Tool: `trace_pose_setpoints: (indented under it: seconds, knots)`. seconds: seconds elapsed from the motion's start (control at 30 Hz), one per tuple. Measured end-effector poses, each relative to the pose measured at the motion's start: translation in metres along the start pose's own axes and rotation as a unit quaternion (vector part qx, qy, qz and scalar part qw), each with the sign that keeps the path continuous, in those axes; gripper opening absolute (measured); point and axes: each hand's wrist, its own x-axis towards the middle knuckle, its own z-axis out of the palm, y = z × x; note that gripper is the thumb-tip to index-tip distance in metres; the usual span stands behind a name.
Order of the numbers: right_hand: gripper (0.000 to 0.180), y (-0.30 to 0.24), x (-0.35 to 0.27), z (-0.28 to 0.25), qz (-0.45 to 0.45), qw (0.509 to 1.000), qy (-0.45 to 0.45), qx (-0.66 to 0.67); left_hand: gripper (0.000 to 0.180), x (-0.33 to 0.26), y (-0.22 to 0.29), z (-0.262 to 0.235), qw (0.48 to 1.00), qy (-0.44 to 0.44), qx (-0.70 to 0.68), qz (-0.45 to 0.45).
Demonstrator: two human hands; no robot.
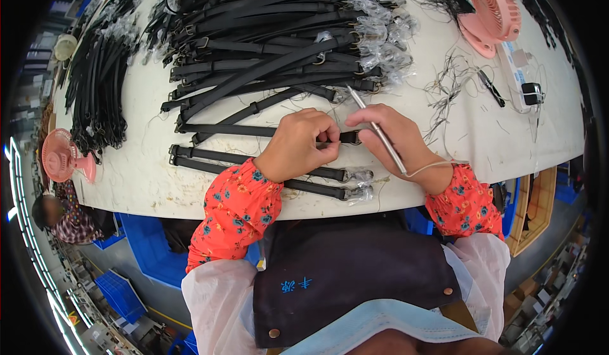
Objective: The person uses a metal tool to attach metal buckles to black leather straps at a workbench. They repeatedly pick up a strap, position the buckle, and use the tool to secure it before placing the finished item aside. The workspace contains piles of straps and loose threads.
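Observation:
A thin black strap (238, 128) with a buckle lies crosswise in front of me. My left hand (295, 140) is closed, thumb and forefinger pinched on this strap close to its right end. My right hand (409, 140) holds a slim silver pen-shaped tool (382, 138) with a pale cord at its lower end. The tool's tip points up and away, toward the pile, off the strap. The right fingertips are beside the strap's end; whether they touch it I cannot tell. Nearer to me lie two more straps (250, 176), with clear plastic wrap (360, 187) at their right ends.
A large heap of black straps (266, 38) fills the far middle of the white table (406, 193). Another bundle (101, 88) lies left. Pink fans (491, 9) stand far right and left. A power strip (515, 76), black snips (491, 88) and loose threads (447, 95) lie right.

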Motion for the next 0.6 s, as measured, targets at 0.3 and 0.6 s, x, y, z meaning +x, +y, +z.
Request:
trace_pose_setpoints:
  seconds: [0.3,0.6]
  knots:
    - [0.038,-0.003,-0.003,-0.012,0.239,0.907,-0.041,0.344,0.009,0.0,-0.001,0.002,1.0,0.015,-0.013,0.002]
    - [0.041,-0.012,0.003,-0.014,0.275,0.916,-0.063,0.286,0.011,0.0,-0.002,0.003,1.0,0.011,-0.005,0.013]
